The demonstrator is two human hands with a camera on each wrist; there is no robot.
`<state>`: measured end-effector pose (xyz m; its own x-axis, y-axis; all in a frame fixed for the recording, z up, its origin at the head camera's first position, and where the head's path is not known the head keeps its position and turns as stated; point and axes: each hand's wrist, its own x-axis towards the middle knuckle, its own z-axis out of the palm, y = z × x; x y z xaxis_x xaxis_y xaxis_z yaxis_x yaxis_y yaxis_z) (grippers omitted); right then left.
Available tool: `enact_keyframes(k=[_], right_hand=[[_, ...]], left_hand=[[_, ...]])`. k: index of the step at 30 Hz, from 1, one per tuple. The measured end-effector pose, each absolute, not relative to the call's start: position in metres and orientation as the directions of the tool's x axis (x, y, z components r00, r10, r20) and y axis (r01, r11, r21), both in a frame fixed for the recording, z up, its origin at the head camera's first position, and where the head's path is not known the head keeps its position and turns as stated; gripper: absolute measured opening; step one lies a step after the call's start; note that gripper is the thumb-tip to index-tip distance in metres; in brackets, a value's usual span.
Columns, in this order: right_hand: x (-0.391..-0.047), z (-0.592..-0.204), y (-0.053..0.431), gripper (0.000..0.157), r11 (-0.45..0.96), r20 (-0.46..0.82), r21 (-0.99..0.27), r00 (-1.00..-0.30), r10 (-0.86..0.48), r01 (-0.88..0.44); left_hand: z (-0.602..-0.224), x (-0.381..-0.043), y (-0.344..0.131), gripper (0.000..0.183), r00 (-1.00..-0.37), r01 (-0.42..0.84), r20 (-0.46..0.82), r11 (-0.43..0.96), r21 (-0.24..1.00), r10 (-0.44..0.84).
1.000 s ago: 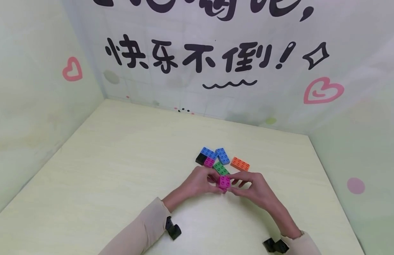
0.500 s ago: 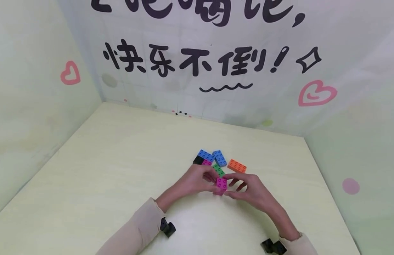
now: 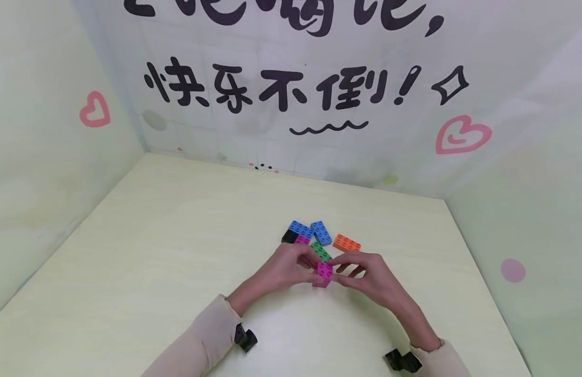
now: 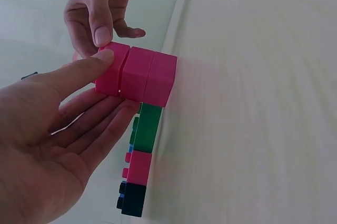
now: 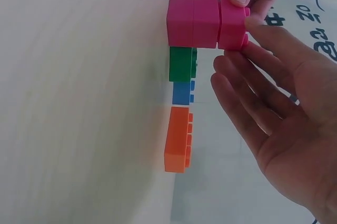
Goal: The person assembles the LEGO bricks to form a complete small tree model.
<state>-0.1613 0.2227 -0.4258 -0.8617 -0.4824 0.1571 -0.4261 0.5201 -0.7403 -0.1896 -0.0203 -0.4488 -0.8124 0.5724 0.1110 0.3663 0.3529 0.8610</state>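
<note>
1. Nearest, seen from above with the pink stack as the clock's centre, a left sleeve (image 3: 197,340) lies at 8 o'clock and a right sleeve (image 3: 440,358) at 4 o'clock, each with a black device at its cuff.
2. The left hand (image 3: 287,266) comes in from 9 o'clock and the right hand (image 3: 373,273) from 3; both pinch the same top brick (image 4: 110,78) between thumb and fingers.
3. That brick caps the pink stack (image 3: 325,270), which stands upright on the bench (image 3: 215,220), long axis vertical, studs facing up. Below the top brick runs a thin gap; the lower two layers meet at a fine seam.
4. Just beyond, at 12, a green brick (image 3: 321,251) lies studs up, its long axis slanting from about 11 to 5.
5. An orange brick (image 3: 347,242) sits at about 1, its length nearer 10 to 4. Near 11, a small pink brick (image 3: 302,239) touches a black brick (image 3: 289,236).
6. Behind those two adjoins one blue brick (image 3: 301,228); another blue brick (image 3: 321,233), at 12, points 11 to 5.
7. Farthest is the wall (image 3: 225,139) with black lettering (image 3: 283,94).
</note>
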Motion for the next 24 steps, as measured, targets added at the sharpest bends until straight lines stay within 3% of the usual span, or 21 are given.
enact_keyframes(k=[6,14,24], right_hand=[[-0.1613,-0.4259,0.2229,0.026,0.533,0.157,-0.726,-0.859,-0.486,-0.434],[-0.1630,-0.4300,0.2221,0.027,0.536,0.152,-0.727,-0.861,-0.485,-0.430],[-0.1656,-0.4293,0.2233,0.029,0.505,0.151,-0.755,-0.860,-0.487,-0.418]], left_hand=[[-0.4482,-0.1887,-0.0185,0.028,-0.811,0.377,0.126,0.346,0.859,0.571],[-0.4479,-0.1908,-0.0191,0.036,-0.803,0.388,0.124,0.353,0.851,0.583],[-0.4477,-0.1913,-0.0137,0.020,-0.798,0.438,0.172,0.359,0.825,0.577]])
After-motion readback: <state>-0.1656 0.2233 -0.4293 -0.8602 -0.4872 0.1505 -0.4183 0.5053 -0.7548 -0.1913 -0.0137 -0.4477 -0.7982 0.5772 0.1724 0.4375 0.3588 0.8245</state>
